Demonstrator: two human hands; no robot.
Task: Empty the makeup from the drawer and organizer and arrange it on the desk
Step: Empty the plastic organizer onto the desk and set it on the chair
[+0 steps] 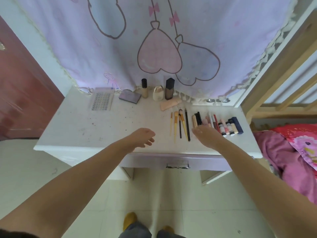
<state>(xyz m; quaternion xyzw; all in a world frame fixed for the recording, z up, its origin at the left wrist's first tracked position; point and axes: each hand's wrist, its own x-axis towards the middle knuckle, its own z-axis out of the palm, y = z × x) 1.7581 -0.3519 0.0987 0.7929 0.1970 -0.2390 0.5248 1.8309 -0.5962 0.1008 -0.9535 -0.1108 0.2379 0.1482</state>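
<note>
Makeup lies in rows on the white desk. Several brushes lie side by side right of centre. Further right lies a row of pencils, lipsticks and small bottles, ending in a dark blue box. At the back stand a tall foundation bottle, a white compact and a dark bottle, with a grey palette and a peach tube lying flat. My left hand hovers over the desk's front, fingers loosely curled, holding nothing. My right hand reaches flat toward the near ends of the pencil row.
A clear box of false lashes lies at the desk's back left. The lilac drawer under the desktop is closed. A curtain hangs behind the desk. A wooden bed frame and pink bedding stand at the right.
</note>
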